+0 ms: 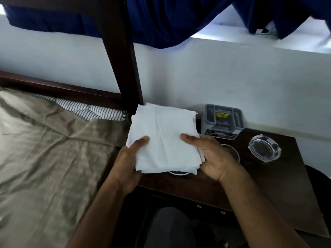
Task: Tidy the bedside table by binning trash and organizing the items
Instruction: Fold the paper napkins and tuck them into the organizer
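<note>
- Left hand (129, 164) and right hand (212, 155) each pinch a side of a white napkin stack (163, 138), held above the dark worktop (279, 179).
- Glass ashtray (264, 147) sits right of the stack; a grey organizer tray (223, 119) behind it.

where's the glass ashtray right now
In the head view the glass ashtray sits on the right part of the dark bedside table, right of the right hand and in front of the grey organizer tray.
</note>
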Motion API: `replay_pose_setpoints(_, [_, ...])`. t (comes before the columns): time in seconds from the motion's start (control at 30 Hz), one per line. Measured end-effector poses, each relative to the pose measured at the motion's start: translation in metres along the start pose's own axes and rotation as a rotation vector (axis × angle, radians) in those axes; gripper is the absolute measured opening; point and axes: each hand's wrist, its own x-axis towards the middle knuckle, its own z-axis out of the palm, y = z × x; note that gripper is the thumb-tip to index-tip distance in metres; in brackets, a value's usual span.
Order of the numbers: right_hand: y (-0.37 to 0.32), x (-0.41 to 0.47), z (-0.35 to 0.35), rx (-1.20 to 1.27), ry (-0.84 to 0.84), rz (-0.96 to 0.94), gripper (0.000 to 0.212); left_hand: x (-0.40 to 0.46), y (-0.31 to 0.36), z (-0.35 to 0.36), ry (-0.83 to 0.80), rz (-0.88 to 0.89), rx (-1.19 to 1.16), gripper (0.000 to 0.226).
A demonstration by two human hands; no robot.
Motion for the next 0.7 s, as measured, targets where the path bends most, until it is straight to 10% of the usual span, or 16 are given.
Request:
replay_pose_setpoints(0.23, [-0.03,-0.015,-0.019,-0.481,0.189,-0.374,0.015,-0.001,-0.003,0.032,0.077,0.309,0.26,0.021])
replay_pose_setpoints(0.53, [-0.054,-0.035,-0.059,-0.17,-0.057,-0.11,0.03,-0.001,-0.006,0.069,-0.169,-0.127,-0.084,0.045])
replay_pose_setpoints(0.7, [-0.053,-0.037,-0.062,-0.291,0.081,-0.222,0.019,-0.005,-0.014,0.08,-0.145,-0.082,-0.057,0.033])
